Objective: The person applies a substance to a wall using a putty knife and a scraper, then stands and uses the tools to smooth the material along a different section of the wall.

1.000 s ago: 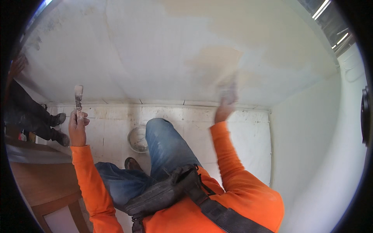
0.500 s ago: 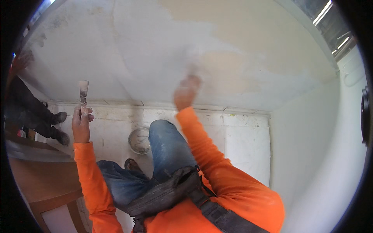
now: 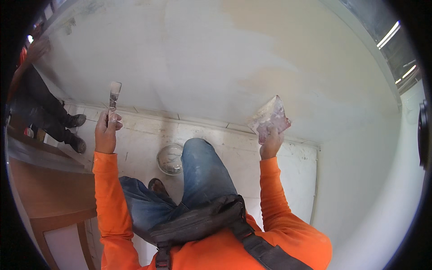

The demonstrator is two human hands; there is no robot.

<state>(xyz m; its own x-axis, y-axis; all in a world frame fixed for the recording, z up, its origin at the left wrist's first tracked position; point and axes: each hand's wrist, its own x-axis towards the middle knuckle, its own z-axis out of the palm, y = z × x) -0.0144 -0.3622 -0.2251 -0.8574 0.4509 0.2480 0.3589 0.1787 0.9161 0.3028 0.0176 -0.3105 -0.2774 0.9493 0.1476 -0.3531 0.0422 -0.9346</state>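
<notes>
My left hand (image 3: 107, 131) is closed round the handle of a narrow putty knife (image 3: 114, 94), its blade pointing up and pale with dried filler. Out to the right, my right hand (image 3: 272, 143) grips a wide, flat plastering blade (image 3: 269, 118) smeared with white and reddish-brown. This blade is tilted, one corner up, in front of the wall (image 3: 198, 58); whether it touches the wall I cannot tell. The wall carries white filler, with beige patches toward the upper right. Below, beside my bent knee, a round bucket (image 3: 170, 160) holds whitish-grey material.
At the far left another person (image 3: 40, 105) in dark trousers stands by the wall, one hand raised to it. Brown wooden furniture (image 3: 54, 193) is at lower left. A white side wall (image 3: 355, 180) closes off the right. Pale tiles (image 3: 216, 135) cover the floor.
My right hand has moved right and slightly down, and its blade now shows clearly where it was blurred before. The left hand with the putty knife has shifted slightly right in the picture.
</notes>
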